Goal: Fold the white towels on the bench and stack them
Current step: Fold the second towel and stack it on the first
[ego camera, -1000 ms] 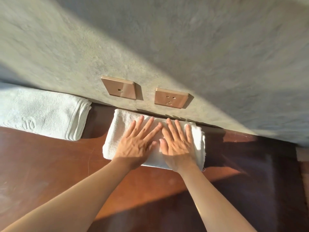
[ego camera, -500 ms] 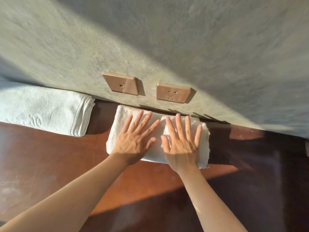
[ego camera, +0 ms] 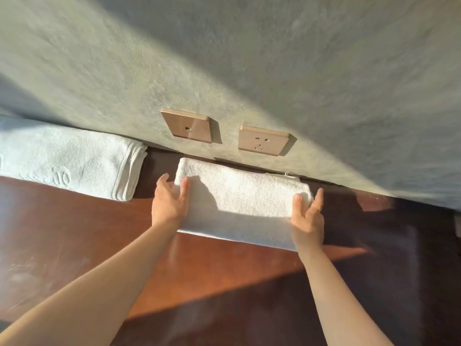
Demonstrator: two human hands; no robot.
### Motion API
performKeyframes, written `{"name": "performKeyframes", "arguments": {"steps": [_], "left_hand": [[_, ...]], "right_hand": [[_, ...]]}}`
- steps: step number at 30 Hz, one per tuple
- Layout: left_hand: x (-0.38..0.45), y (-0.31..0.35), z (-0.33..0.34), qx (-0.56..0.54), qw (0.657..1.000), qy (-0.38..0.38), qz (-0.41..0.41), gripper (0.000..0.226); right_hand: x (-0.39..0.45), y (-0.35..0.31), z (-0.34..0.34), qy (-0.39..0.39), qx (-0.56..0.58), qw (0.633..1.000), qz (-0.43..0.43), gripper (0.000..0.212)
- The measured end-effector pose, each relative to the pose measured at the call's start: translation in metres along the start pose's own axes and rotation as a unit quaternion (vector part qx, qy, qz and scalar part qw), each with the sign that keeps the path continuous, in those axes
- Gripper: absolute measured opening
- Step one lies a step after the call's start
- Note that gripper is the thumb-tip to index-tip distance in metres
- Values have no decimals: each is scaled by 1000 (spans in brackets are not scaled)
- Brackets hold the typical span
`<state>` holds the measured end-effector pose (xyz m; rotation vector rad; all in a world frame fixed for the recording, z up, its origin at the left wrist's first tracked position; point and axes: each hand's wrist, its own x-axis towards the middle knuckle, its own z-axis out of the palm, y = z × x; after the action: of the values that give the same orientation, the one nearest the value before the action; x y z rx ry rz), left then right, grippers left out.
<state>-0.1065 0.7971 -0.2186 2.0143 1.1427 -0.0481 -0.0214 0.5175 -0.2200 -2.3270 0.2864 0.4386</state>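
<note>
A small folded white towel [ego camera: 239, 201] lies on the dark red-brown wooden bench [ego camera: 74, 245], its far edge against the wall. My left hand [ego camera: 169, 203] grips the towel's left end, thumb on top and fingers down its side. At the towel's right end my right hand [ego camera: 308, 221] holds it the same way, thumb over the top and fingers along the outer side. A larger folded white towel [ego camera: 69, 161] with an embossed mark rests on the bench to the left, apart from the small one.
A grey-green textured wall [ego camera: 274, 58] rises right behind the towels. Two copper-coloured plates are set in it just above the small towel: a switch plate [ego camera: 189, 126] and a power socket [ego camera: 262, 141]. Bare bench surface stretches in front and to the right, partly in shadow.
Both hands lay flat side by side on top of the small towel; they have slid apart to its two ends and now hold them.
</note>
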Motion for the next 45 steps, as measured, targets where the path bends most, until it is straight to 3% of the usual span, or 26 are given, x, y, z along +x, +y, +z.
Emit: {"name": "performKeyframes", "arguments": {"steps": [4,7,10,12,14,19,21,24,26,29,34,40,45], "left_hand": [[8,8,-10,-31,989,-88,-111,83],[4,11,-25,-75,988,-102,-84,74],[-2,8,-58,-68,993,-92,-36,75],[-4,-1,-86,-80,992,-93,-16,88],[-1,-15,-119,-108,990,-90,1,93],[24,-58,-221,-167,984,-53,35,64],[44,-75,-265,-174,982,-39,58,47],[87,-98,-323,-162,984,5,71,43],[122,-110,-352,-147,985,19,84,38],[176,-120,-378,-109,990,46,78,50],[245,-130,-375,-45,997,25,55,56],[275,-147,-346,-7,999,-4,37,33],[278,-153,-338,17,999,-10,50,47]], "right_hand": [[3,0,-5,-17,82,990,112,61],[-6,-9,-13,-76,205,961,171,58],[-26,-24,-13,-122,219,945,209,65],[-45,-42,-7,-123,206,951,195,71],[-70,-70,2,-145,243,946,159,63],[-126,-146,55,-208,341,912,94,42],[-143,-178,88,-196,332,919,83,50],[-157,-231,140,-188,319,927,66,69],[-162,-266,174,-185,314,930,53,67],[-153,-300,220,-161,302,938,48,53],[-126,-315,270,-89,216,971,41,49],[-103,-308,290,-44,59,997,5,49],[-93,-308,300,-30,31,999,12,58]]}}
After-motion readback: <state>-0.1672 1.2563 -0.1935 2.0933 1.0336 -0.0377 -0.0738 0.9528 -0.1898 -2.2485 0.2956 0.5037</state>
